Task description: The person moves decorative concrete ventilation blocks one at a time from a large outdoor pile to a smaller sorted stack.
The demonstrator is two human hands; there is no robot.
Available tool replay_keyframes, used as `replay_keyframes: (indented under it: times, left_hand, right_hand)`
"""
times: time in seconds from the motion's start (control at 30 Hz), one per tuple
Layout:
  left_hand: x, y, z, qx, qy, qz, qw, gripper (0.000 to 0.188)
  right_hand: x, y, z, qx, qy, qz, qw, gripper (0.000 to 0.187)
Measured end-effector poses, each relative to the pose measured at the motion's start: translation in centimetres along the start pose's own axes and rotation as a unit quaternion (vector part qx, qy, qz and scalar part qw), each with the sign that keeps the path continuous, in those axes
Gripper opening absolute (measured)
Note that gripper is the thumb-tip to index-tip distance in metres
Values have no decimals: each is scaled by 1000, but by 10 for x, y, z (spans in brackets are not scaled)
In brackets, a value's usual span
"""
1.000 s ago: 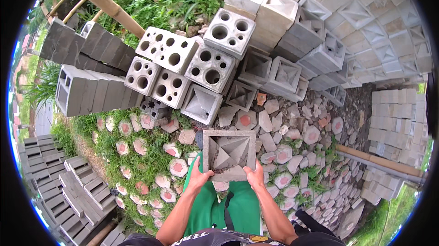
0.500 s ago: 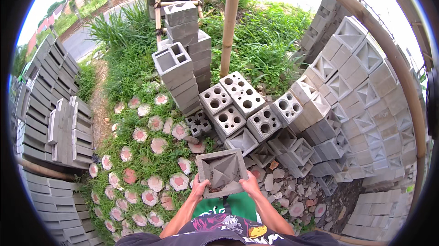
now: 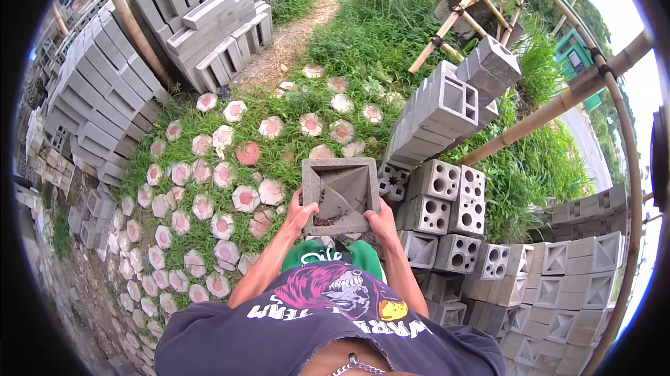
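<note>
A square grey concrete block (image 3: 347, 191) is held in front of my body, its hollow face turned up. Raised ridges cross inside the hollow, and brown debris lies along its lower left corner. My left hand (image 3: 300, 217) grips the left side, thumb over the rim. On the opposite side my right hand (image 3: 382, 221) clasps the block the same way. My fingers beneath it are hidden. Just right of the block stands a pile of blocks with round holes (image 3: 434, 214), and a block with a star-shaped opening (image 3: 393, 182) sits beside it.
Hexagonal paving stones (image 3: 246, 198) are set in the grass on the left. Stacked grey blocks (image 3: 105, 97) line the far left. A tall block column (image 3: 436, 114) and a slanting bamboo pole (image 3: 537, 121) stand at right. More patterned blocks (image 3: 579, 275) are stacked at lower right.
My view has turned left, so the block piles now appear farther right and more paving stones show. The square block stays between both hands, slightly higher in view.
</note>
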State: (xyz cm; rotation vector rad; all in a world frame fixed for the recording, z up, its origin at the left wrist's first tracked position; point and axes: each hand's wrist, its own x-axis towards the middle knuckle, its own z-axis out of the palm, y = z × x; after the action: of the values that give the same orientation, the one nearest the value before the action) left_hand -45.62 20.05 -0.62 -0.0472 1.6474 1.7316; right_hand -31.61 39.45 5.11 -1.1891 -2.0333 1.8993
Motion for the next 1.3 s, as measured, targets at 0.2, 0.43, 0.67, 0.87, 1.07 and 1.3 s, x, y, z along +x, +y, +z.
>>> replay_keyframes:
  times: [0.2, 0.43, 0.67, 0.87, 1.07, 1.3]
  left_hand:
    - [-22, 44, -35, -97, 116, 1, 989, 71]
    - [4, 35, -65, -192, 288, 12, 938, 50]
    - [24, 37, -101, -201, 433, 14, 879, 50]
    - [24, 57, -111, -248, 532, 8, 810, 59]
    - [35, 75, -163, -315, 548, -8, 775, 78]
    - [53, 101, -283, -336, 580, 32, 741, 76]
  right_hand:
    - [71, -71, 42, -118, -212, -2, 970, 68]
    - [157, -91, 124, -24, -410, 109, 905, 73]
    - [230, -62, 224, 61, -507, 203, 835, 67]
    - [249, -95, 285, -40, -553, 206, 806, 69]
    - [256, -129, 368, -91, -595, 180, 778, 57]
    - [249, -184, 509, -111, -638, 169, 743, 69]
